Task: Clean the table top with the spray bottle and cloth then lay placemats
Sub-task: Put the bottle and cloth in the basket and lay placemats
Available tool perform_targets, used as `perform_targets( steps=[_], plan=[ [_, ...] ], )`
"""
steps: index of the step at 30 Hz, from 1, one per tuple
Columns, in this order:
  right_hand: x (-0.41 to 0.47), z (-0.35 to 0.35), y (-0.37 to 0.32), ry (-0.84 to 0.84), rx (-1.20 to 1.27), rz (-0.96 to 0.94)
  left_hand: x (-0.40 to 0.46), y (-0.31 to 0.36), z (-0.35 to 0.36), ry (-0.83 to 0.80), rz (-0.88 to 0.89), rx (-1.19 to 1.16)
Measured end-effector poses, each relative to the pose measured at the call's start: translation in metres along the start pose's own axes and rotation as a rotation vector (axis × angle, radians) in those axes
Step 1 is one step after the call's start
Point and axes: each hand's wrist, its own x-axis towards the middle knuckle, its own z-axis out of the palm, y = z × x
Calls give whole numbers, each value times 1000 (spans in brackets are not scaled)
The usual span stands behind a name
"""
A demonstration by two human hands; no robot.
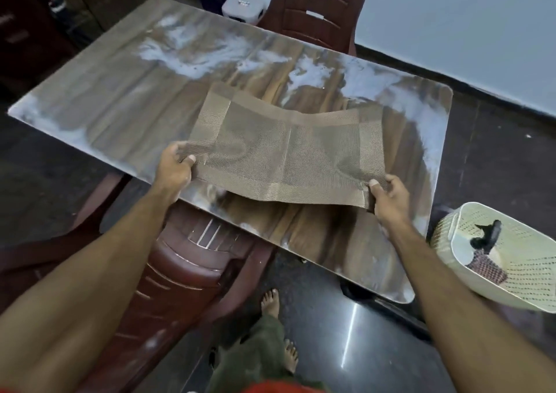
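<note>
Home dining room: glossy table, plastic chairs, tiled floor.

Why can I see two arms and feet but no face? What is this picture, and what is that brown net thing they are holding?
The picture comes from a small camera worn on a person's head, pointing forward and down. So you see what that person sees: their own arms, and their bare feet on the dark floor below.

The left hand and the right hand each pinch one near corner of a brown woven placemat. Its middle sags, and it is being held over the table top, which is shiny with pale smeary patches.

A dark red chair is tucked in right in front of the person, and another chair stands on the far side. To the right is a cream basket with holes, holding something dark and a piece of checked cloth.
</note>
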Motion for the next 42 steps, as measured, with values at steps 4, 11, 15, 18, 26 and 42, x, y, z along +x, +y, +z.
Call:
perform_targets(
  steps=[4,11,15,18,26,42],
  plan=[
    [-27,3,-7,-32,37,4,-21,9,-25,38,20,-33],
    [-68,35,-13,-46,62,-72,-21,18,-77,29,73,6],
    [-85,70,-12,-8,70,-74,3,11,-105,4,92,-9],
    [-99,99,-14,42,41,-66,30,3,-124,-14,89,-18],
    [-129,160,-13,187,-80,-53,103,-12,-168,-187,86,-2],
    [-116,221,-29,256,-136,-55,167,-30,-170,-191,54,-45]
  ],
)
